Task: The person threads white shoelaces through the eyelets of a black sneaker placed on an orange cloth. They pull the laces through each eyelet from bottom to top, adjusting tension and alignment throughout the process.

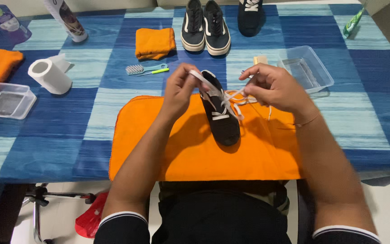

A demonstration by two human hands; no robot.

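The surface (91,122) was covered by a blue checked cloth, with an orange cloth (181,149) spread to keep the dark shoe (222,122) off it. White lace (231,97) was pinched taut: left hand (179,92) clenched on one end, right hand (274,86) on the other.

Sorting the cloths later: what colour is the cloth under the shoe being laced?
Orange cloth, seen in the head view, beneath the black shoe.

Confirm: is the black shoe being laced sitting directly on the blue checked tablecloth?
No, the black shoe rests on the orange cloth spread over the blue checked tablecloth.
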